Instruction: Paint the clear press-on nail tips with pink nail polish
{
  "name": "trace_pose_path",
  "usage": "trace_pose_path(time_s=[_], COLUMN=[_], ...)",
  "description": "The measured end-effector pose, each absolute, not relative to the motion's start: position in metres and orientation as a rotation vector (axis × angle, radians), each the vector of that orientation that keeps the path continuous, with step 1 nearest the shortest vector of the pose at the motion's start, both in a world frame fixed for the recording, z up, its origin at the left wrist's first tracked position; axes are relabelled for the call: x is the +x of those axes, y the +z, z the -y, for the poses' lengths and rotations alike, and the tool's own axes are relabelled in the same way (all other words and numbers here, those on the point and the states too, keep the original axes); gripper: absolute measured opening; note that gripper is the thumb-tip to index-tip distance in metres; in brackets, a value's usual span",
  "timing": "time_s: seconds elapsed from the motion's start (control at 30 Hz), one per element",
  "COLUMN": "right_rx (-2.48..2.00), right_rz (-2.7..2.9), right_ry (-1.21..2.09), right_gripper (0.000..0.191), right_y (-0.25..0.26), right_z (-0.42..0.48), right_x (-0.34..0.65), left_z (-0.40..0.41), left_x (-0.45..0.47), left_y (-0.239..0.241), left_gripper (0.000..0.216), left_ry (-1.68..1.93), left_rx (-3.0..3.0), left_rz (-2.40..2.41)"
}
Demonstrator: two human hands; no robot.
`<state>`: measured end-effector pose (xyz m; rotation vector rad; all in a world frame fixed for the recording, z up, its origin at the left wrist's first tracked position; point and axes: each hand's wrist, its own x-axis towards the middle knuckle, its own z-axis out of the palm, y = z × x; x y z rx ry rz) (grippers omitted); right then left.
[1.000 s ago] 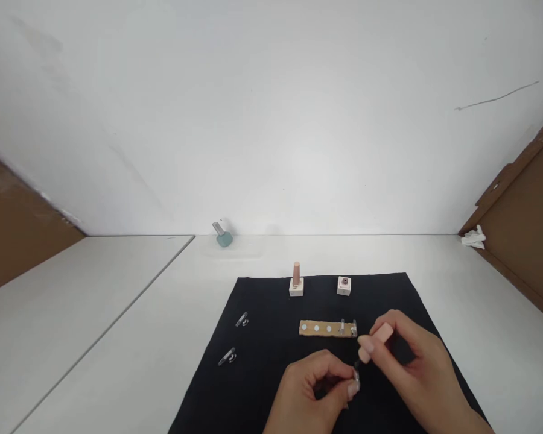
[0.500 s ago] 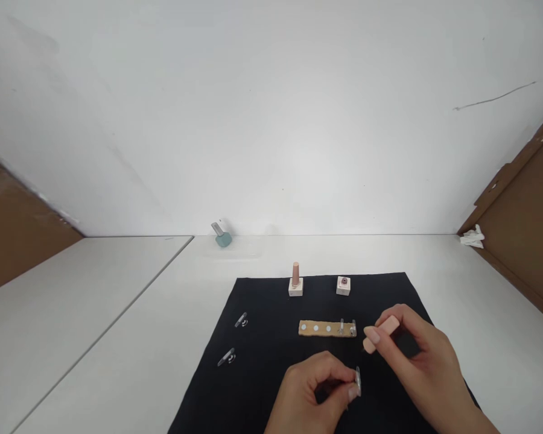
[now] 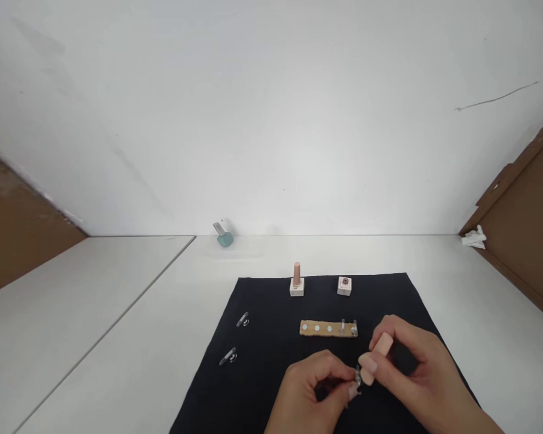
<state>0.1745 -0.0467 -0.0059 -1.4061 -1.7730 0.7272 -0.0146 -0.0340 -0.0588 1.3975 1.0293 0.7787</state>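
Note:
Between the thumb and fingers of my left hand (image 3: pixel 317 392) is a small clear nail tip (image 3: pixel 358 375). My right hand (image 3: pixel 411 367) grips a pink nail polish cap (image 3: pixel 383 345), whose lower end points down at the nail tip. The brush is hidden from view at that end. Just beyond both hands lies a cardboard strip (image 3: pixel 310 327) with white dots, and two clear nail tips (image 3: pixel 342 326) stand at its right end. Behind the strip sits an uncapped nail polish bottle (image 3: pixel 344 287) with its dark neck showing.
A capped pink polish bottle (image 3: pixel 297 279) stands at the back of the black mat (image 3: pixel 266 386). Two more clear tips, an upper one (image 3: pixel 242 319) and a lower one (image 3: pixel 227 356), lie at left. A blue-green bottle (image 3: pixel 225 239) leans near the wall; white crumpled material (image 3: pixel 474 237) is at far right.
My right hand has brought the polish cap down and left, against or very near the nail tip. The cap is now steeper. My left hand has stayed nearly still.

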Motion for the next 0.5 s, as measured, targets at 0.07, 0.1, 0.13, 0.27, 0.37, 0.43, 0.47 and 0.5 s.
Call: trace_pose_path(time_s=[0.07,0.1,0.13,0.27,0.37,0.43,0.47,0.5], right_rx=[-1.427,-1.454,-1.485,-1.519,-1.427,-1.369,-1.359,-1.366], right_rz=[1.770,1.730,1.673,1.554,1.599,1.664,1.692,1.706], right_ry=[0.771,0.753,0.715,0.613,0.604,0.612,0.621,0.627], right_gripper=[0.032,0.032,0.032,0.030,0.028,0.026,0.024,0.024], right_y=[-0.0071,-0.0077,-0.0080,-0.0053,-0.0024,-0.0025,-0.0032,-0.0042], right_z=[0.0460,0.0454,0.0448,0.0437,0.0456,0.0471,0.0475,0.0477], right_x=[0.1740,0.1740,0.1742,0.1750,0.1732,0.1713,0.1705,0.1699], left_z=[0.0346,0.0350,0.0353,0.0335,0.0298,0.0283,0.0283,0.0286], left_x=[-0.0138,-0.0134,-0.0130,-0.0128,-0.0133,-0.0128,-0.0122,-0.0115], left_y=[-0.0589,-0.0593,-0.0599,-0.0615,-0.0590,-0.0563,-0.0553,-0.0546], left_gripper=[0.012,0.011,0.010,0.007,0.030,0.039,0.042,0.043], left_ry=[0.787,0.791,0.789,0.758,0.726,0.717,0.718,0.720], left_rx=[1.389,1.380,1.354,1.069,0.906,0.872,0.862,0.852], left_rz=[-1.037,-1.040,-1.036,-0.970,-0.949,-0.940,-0.935,-0.931])
